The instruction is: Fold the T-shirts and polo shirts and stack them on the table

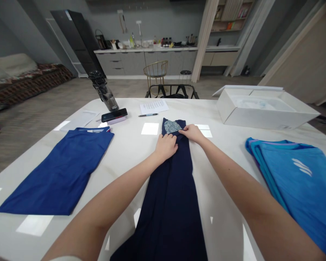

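Observation:
A long dark navy garment (176, 203) lies down the middle of the white table, narrow at its far end and wider towards me. At that far end a patterned grey-blue patch (172, 126) shows between navy edges. My left hand (166, 145) rests on the cloth just below the patch, its fingers curled onto the fabric. To its right, my right hand (191, 133) pinches the garment's right edge beside the patch between thumb and fingers.
Folded blue cloth (62, 170) lies left, a stack of lighter blue clothes (293, 174) right. Behind them are an open white box (263, 110), printed paper (154, 106), a pen (148, 115), a phone (114, 115) and a dark bottle (105, 95). The table (119, 159) has rounded edges.

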Tool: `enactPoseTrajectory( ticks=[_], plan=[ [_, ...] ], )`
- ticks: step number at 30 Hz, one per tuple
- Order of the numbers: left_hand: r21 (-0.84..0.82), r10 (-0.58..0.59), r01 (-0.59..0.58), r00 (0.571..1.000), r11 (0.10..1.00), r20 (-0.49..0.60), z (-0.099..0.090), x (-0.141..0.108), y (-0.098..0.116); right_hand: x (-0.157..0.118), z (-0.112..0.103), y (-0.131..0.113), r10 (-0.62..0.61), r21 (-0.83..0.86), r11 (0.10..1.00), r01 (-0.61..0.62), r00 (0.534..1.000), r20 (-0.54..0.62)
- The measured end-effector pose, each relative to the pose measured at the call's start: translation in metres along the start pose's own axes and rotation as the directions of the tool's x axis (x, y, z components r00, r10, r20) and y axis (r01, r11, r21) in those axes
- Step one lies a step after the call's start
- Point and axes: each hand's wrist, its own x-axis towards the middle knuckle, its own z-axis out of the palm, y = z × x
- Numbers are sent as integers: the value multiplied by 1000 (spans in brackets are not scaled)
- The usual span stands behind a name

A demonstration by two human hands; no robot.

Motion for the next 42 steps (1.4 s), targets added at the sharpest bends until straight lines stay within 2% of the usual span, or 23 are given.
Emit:
enactPoseTrajectory(
  ticks=[3, 6, 8, 10, 13, 15, 17, 19, 22, 26, 29, 34, 42],
  plan=[
    [-103, -72, 69, 997, 992, -20, -8, 4, 5, -2, 0, -4, 39, 159, 987, -30, 998, -51],
    [-295, -88, 52, 990, 954, -109, -16, 8, 8, -3, -6, -4, 77, 311, 949, -53, 995, -64],
    [-383, -80, 29, 990, 923, -119, -18, 7, 11, -6, -9, 0, 99, 294, 954, -65, 990, -104],
    [-410, -68, 33, 995, 911, -70, -14, 1, 12, -11, -10, 5, 114, 181, 979, -89, 985, -131],
    [-308, -25, 19, 1000, 951, -15, -6, -19, 13, -25, -4, 10, 142, -6, 990, -144, 983, -115],
    [-174, 8, -11, 1000, 985, -21, -2, -39, 14, -37, 2, 9, 129, -87, 986, -145, 978, -165],
    [-59, 6, -8, 1000, 998, -25, -3, -59, 16, -50, 7, 3, 35, -134, 989, -66, 974, -224],
    [4, -44, 44, 999, 999, -21, -6, -78, 18, -65, 11, -7, -124, -159, 983, 88, 965, -232],
    [21, -146, 145, 989, 989, 16, -12, -100, 23, -91, 16, -24, -349, -171, 931, 323, 924, -156],
    [39, -198, 196, 979, 980, 58, -18, -128, 27, -130, 25, -41, -498, -170, 854, 491, 867, 3],
    [80, -215, 210, 975, 974, 55, -22, -149, 30, -155, 32, -48, -523, -158, 837, 523, 851, 46],
    [96, -262, 253, 959, 963, 104, -29, -180, 35, -187, 37, -60, -507, -166, 842, 514, 858, 82],
    [76, -282, 275, 955, 958, 98, -35, -218, 40, -223, 44, -88, -467, -323, 797, 511, 860, 207]
  ],
)
